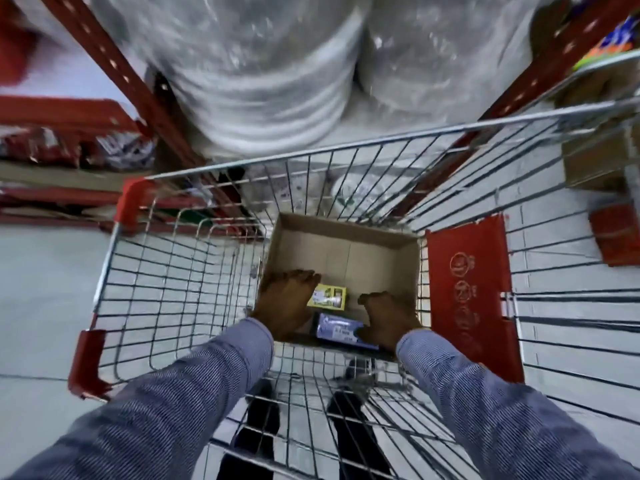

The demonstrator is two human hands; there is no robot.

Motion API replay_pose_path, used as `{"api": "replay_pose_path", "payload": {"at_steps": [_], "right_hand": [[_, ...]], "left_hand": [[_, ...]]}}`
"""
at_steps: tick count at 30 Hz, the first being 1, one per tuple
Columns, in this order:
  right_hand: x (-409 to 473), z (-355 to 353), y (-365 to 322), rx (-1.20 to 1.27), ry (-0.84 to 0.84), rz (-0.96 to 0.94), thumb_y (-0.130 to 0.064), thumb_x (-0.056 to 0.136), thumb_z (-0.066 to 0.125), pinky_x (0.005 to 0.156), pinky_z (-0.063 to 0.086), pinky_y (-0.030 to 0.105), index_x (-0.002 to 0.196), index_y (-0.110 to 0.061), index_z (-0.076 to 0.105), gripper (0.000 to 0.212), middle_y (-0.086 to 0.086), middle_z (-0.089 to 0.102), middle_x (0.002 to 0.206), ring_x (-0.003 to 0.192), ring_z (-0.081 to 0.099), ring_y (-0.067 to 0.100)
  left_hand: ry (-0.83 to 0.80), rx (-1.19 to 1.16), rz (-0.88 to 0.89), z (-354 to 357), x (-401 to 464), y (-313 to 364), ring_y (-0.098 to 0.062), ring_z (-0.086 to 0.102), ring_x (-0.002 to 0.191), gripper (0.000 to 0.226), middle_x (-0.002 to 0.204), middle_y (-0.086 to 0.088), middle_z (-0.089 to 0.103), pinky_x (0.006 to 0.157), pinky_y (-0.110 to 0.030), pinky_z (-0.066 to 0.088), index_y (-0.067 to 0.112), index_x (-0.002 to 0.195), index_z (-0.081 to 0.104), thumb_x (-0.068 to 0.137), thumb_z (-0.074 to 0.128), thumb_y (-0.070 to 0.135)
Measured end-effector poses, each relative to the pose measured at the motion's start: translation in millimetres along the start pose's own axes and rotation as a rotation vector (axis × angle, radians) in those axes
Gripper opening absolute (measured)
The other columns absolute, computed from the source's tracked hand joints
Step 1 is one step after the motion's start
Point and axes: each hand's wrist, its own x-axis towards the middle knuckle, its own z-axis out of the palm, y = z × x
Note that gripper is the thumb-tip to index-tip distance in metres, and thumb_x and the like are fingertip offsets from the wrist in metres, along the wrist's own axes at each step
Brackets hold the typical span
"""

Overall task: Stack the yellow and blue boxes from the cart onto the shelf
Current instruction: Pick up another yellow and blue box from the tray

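Note:
A wire shopping cart [180, 271] holds an open cardboard carton [349, 249]. In the carton's near end lie a small yellow box [330, 298] and, closer to me, a blue box [337, 330]. My left hand [284, 303] reaches into the carton, and its fingers close over the yellow box's left end. My right hand [389, 317] has its fingers curled near the carton's right wall and its thumb over the blue box's right end. Both boxes still rest on the carton floor. The red-framed shelf [114, 67] stands just beyond the cart.
Large plastic-wrapped white bundles [263, 81] fill the shelf bay ahead. A red flap [467, 292] hangs inside the cart's right side. Packaged goods [69, 147] sit on a low shelf at left. A cardboard box [595, 161] stands at right. My legs show below the cart.

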Motion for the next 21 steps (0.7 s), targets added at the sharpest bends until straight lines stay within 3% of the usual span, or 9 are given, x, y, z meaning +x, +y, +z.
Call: {"api": "replay_pose_path", "payload": {"at_steps": [4,9,13,18,21], "right_hand": [[14,18,1,-0.022,-0.043,-0.034,-0.041,0.074,0.070,0.079,0.057,0.041,0.104,-0.013,0.063,0.042,0.016,0.066,0.111,0.094,0.066,0.035],[23,22,-3,-0.049,-0.076,-0.051,-0.021,0.084,0.067,0.086,0.053,0.041,0.106,-0.005,0.063,0.027,0.021,0.062,0.116,0.103,0.062,0.037],[23,18,-6,-0.042,-0.038,-0.083,-0.034,0.082,0.070,0.083,0.054,0.040,0.104,-0.009,0.063,0.034,0.019,0.062,0.113,0.099,0.063,0.035],[3,-14,-5,-0.082,0.092,-0.082,-0.045,0.072,0.076,0.068,0.051,0.030,0.090,-0.016,0.064,0.036,0.010,0.068,0.100,0.088,0.066,0.027],[-21,-56,-10,-0.135,0.110,-0.085,-0.040,0.063,0.083,0.071,0.051,0.033,0.096,-0.018,0.061,0.045,0.010,0.066,0.103,0.091,0.064,0.029]], "left_hand": [[-0.039,-0.040,0.011,20,19,-6,-0.037,0.052,0.123,0.058,0.136,-0.020,0.055,0.100,-0.048,0.046,0.006,0.136,0.045,0.083,0.066,0.014],[-0.058,-0.061,0.001,25,29,-10,-0.037,0.056,0.118,0.051,0.129,-0.018,0.059,0.097,-0.048,0.048,0.007,0.129,0.052,0.081,0.068,0.011],[-0.040,-0.086,-0.027,11,28,-9,-0.032,0.056,0.116,0.055,0.129,-0.014,0.059,0.097,-0.044,0.047,0.010,0.129,0.052,0.077,0.072,0.014],[0.107,-0.114,-0.077,-42,10,-3,-0.029,0.064,0.104,0.048,0.118,-0.008,0.068,0.087,-0.041,0.054,0.018,0.117,0.062,0.071,0.076,0.014],[0.246,-0.104,-0.083,-86,-10,5,-0.030,0.067,0.099,0.051,0.111,-0.008,0.071,0.081,-0.039,0.055,0.023,0.117,0.062,0.069,0.077,0.016]]}}
